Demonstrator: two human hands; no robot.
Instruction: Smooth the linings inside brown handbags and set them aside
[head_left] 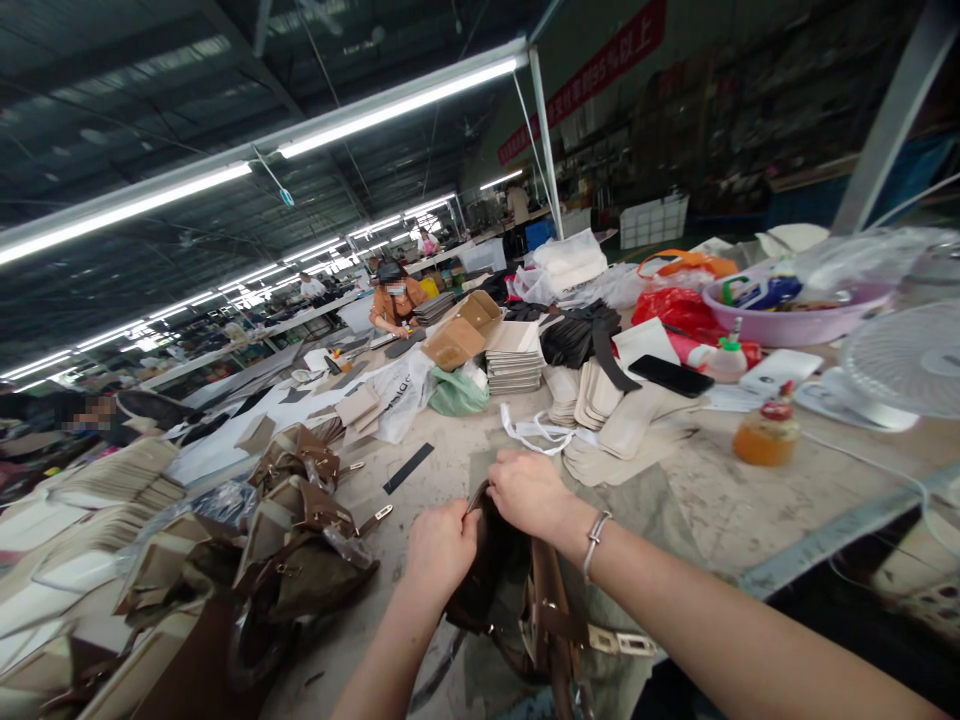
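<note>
A dark brown handbag [501, 590] lies at the near edge of the worktable [720, 500], its tan strap and metal buckle [615, 640] hanging toward me. My left hand [439, 550] is closed on the bag's top edge at the left. My right hand [529, 492], with a bracelet on the wrist, is closed on the same edge just to the right, knuckles up. The two hands almost touch. The bag's inside is hidden behind my fingers.
A heap of brown and beige bags [292, 530] lies at the left. Stacks of beige cut pieces [622, 420], a black phone [670, 375], an orange jar [766, 432], a white fan [900, 365] and a pink basin [795, 320] sit beyond. Other workers sit at far tables.
</note>
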